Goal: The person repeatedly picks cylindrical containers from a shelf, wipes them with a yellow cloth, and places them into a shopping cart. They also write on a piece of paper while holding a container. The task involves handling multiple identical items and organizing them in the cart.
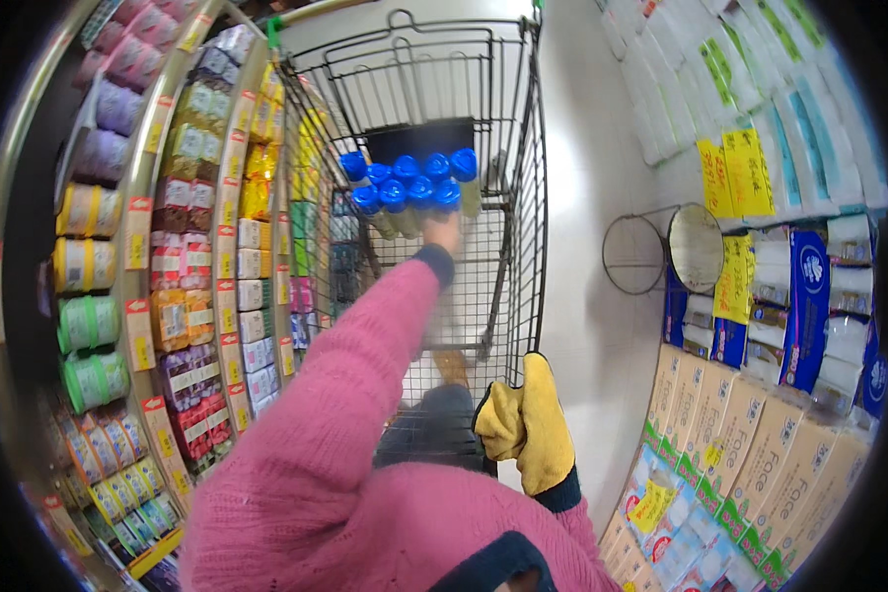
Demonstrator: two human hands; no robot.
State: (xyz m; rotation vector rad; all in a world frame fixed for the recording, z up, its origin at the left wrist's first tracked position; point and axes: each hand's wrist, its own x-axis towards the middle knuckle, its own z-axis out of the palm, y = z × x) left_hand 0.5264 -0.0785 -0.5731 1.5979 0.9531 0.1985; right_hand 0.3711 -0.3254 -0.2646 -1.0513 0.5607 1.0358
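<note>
My bare left hand (442,233), in a pink knit sleeve with a dark cuff, reaches forward into a black wire shopping cart (541,197). It is closed just under the lid of the nearest blue-capped bottle (446,193); its fingers are blurred and partly hidden. Several more bottles with blue caps (406,167) stand close together there, their bodies pale and see-through. Beside the cart's near right corner is my right hand (548,424) in a yellow work glove. Against it bunches a crumpled yellow piece with a dark edge, apparently a second glove (501,422), held in that hand.
Shelves on the left hold rolls and packs of coloured bags (89,321) behind price strips. Along the right are stacked tissue boxes (730,434), blue-and-white packs (809,306) and white packs with yellow paper signs (735,173). A round wire-rimmed piece (696,247) juts into the pale aisle.
</note>
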